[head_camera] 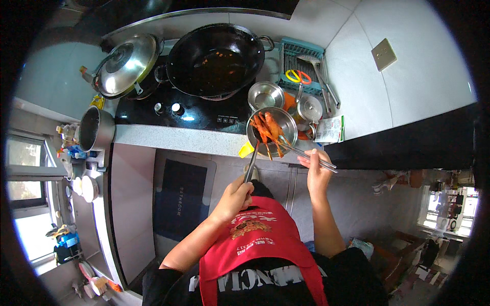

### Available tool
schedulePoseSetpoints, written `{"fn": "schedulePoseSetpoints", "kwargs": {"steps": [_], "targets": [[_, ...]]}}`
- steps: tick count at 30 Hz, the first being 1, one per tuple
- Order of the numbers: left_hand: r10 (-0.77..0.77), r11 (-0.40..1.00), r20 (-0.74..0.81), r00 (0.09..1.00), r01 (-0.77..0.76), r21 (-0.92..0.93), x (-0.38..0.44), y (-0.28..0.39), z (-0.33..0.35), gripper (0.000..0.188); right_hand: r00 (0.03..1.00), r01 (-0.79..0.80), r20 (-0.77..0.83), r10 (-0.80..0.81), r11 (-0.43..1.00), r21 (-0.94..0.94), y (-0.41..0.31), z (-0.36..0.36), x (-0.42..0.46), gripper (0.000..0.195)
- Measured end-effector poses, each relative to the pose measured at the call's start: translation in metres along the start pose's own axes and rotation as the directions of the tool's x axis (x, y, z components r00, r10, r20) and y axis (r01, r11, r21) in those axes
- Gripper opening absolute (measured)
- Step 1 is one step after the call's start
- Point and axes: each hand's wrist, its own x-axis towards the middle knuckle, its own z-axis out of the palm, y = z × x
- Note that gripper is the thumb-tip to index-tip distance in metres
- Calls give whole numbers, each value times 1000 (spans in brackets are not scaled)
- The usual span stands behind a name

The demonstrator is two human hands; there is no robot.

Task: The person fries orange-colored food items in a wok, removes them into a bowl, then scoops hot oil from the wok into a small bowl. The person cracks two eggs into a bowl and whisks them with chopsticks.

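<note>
My left hand [236, 194] grips the dark handle [251, 164] of a utensil that reaches up to the food; its head is hidden beneath. Several orange-brown cooked pieces with thin ends [268, 128], possibly meat, lie bunched over a stainless steel bowl [291, 130]. From the right, a pair of metal chopsticks [302, 153] touches or nearly touches the thin ends of the pieces. My right hand [317, 164] is closed around those chopsticks.
A black wok [233, 38] with dark liquid sits on the cooktop [203, 111]. Left of it stands a lidded pan [126, 69] and a pot [95, 128]. A smaller steel bowl [266, 95], scissors [298, 77] and a teal rack [283, 82] are at right.
</note>
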Motion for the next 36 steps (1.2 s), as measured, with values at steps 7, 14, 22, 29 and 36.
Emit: {"fn": "schedulePoseSetpoints", "kwargs": {"steps": [7,14,22,29,36], "targets": [[559,489,-34,829,-296,821,9,3,-4,40,986,-124,-94,137,983,134,34,-14,2,30],[473,185,-22,881,-74,980,-3,25,20,45,981,-140,-118,151,986,90,43,-17,5,31],[553,202,12,833,-149,968,-9,19,7,46,996,26,-80,-27,1000,-13,21,-8,4,29],[458,684,-78,886,-295,667,-14,13,-15,46,996,86,33,-85,995,-42,34,9,21,25],[225,960,-60,973,-232,-160,-10,13,-16,32,996,83,46,-82,996,-31,35,5,35,27]]}}
